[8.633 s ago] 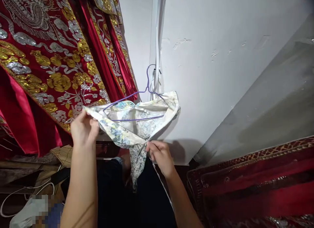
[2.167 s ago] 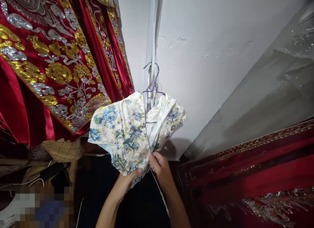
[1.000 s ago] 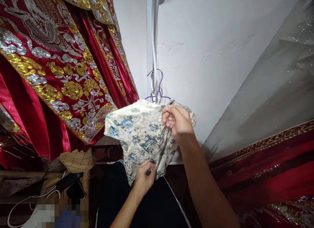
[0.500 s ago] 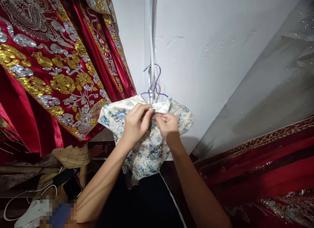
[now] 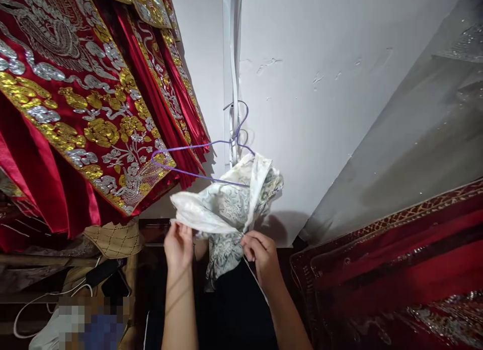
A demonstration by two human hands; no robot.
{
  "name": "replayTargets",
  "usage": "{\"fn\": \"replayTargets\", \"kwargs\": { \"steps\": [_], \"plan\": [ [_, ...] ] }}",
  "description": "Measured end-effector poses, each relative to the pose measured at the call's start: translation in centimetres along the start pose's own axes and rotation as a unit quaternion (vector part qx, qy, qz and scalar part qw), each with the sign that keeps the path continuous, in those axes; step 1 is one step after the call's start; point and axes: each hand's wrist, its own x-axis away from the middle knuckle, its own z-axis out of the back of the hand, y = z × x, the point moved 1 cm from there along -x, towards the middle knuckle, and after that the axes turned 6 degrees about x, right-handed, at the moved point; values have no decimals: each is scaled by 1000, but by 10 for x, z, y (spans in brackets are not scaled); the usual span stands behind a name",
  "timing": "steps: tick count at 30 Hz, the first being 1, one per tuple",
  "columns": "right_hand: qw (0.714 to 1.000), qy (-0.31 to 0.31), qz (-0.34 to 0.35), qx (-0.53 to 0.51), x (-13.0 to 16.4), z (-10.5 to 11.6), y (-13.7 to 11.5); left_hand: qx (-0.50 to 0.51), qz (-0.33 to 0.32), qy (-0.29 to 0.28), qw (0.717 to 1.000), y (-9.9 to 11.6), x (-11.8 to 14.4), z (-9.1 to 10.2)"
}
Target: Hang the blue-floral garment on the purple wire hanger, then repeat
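A floral blouse (image 5: 230,206) in white and blue hangs askew from a purple wire hanger (image 5: 181,149). The hanger's left arm is bare, while its right arm is still inside the garment. My left hand (image 5: 179,245) grips the blouse's left side low down, fingers curled on the pale fabric. Pinched in my right hand (image 5: 259,249) is the front edge of the blouse, near the bottom of its neck opening. The neckline gapes wide, showing the inside of the cloth.
Red embroidered garments (image 5: 101,131) hang at the left, close to the hanger's bare end. A white strap (image 5: 233,53) runs down the wall (image 5: 320,113) behind the hanger. Red fabric (image 5: 415,259) lies at the right. A wooden stand (image 5: 132,274) with a phone (image 5: 116,285) and cables is at lower left.
The blouse's left shoulder has come off the hanger, baring its left arm. Both hands have moved down, the left one also leftward, and the neck opening has spread apart.
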Motion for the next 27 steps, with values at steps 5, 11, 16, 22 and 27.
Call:
{"fn": "replayTargets", "kwargs": {
  "steps": [5,11,16,22,27],
  "plan": [
    [1000,-16,-9,7,1,26,8,66,59,13,996,-15,30,-5],
    [998,54,29,19,0,12,5,104,81,-153,979,23,76,-59],
    [977,-23,-106,-182,11,-17,-11,-212,-13,-453,866,48,113,-78],
    [962,-74,-149,-216,0,-32,-55,-278,-119,-462,834,79,60,-87],
    [953,-214,-175,-123,-19,-33,-84,-271,57,-548,790,55,29,-91]
  ]
}}
